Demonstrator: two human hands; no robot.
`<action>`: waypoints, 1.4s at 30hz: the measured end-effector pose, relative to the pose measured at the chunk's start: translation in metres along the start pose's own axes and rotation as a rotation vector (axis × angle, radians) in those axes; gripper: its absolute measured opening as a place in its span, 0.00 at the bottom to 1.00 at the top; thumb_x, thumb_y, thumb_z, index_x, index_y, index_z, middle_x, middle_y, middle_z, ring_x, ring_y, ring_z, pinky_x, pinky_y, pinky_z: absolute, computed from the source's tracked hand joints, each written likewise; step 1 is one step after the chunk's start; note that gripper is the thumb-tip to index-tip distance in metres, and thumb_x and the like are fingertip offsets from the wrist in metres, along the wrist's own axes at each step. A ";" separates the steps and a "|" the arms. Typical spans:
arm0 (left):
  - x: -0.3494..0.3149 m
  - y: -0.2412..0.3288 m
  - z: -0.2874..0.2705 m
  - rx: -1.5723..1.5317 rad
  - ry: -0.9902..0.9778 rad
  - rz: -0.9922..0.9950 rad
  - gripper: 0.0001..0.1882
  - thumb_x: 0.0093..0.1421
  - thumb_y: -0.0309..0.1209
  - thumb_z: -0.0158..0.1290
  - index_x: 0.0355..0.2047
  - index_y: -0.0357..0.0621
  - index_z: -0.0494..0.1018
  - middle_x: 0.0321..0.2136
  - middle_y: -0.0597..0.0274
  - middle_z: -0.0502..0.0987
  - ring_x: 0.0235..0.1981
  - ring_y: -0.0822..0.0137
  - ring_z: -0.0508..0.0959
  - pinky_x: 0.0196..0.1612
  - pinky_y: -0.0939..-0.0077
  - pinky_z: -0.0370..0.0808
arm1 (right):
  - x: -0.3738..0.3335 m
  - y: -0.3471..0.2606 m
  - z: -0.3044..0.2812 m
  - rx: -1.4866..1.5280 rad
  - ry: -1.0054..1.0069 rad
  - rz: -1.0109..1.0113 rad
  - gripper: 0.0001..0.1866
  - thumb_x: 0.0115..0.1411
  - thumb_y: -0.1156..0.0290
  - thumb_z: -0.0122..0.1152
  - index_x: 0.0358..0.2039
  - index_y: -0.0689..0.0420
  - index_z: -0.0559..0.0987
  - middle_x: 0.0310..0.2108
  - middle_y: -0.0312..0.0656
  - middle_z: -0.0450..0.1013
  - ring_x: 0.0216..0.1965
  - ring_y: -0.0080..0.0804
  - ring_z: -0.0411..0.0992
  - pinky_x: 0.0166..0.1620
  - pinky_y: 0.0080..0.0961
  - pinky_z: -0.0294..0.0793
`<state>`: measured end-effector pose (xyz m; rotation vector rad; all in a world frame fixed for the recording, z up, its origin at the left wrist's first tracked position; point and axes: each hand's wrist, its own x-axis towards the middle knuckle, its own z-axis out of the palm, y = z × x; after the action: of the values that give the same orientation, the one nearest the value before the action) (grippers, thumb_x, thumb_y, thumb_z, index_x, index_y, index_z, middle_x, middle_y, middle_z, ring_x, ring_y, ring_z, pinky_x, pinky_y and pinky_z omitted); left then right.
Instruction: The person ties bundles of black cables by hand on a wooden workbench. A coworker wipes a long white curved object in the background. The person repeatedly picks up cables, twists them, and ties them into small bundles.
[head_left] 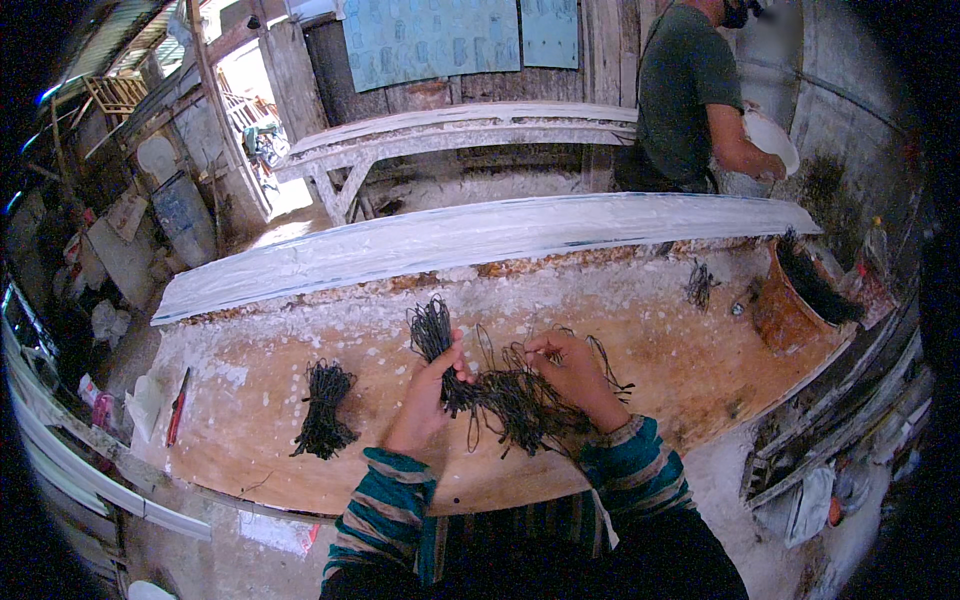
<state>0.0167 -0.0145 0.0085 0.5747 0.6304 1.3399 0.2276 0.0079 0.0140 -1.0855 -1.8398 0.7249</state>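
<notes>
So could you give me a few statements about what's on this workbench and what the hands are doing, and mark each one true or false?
1. The left hand grips a bunch of dark cords. True.
2. The right hand lies flat and empty on the workbench. False: its fingers are pinching strands in the loose tangle of cords.
3. A tied bundle of cords lies on the bench to the left of the hands. True.
4. The rust-coloured bucket stands at the bench's left end. False: it is at the right end, with dark cords in it.
5. Another person stands beyond the bench. True.
</notes>
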 end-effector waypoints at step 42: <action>0.004 0.018 -0.011 -0.209 0.126 0.284 0.09 0.59 0.37 0.48 0.35 0.48 0.64 0.17 0.73 0.60 0.20 0.76 0.63 0.30 0.77 0.66 | 0.003 -0.011 -0.010 -0.263 -0.044 -0.072 0.10 0.51 0.62 0.58 0.28 0.55 0.77 0.30 0.44 0.74 0.34 0.43 0.71 0.38 0.35 0.69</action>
<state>-0.0029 -0.0080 0.0128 0.4226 0.5146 1.6970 0.2313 0.0058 0.0281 -1.1696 -2.0422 0.4776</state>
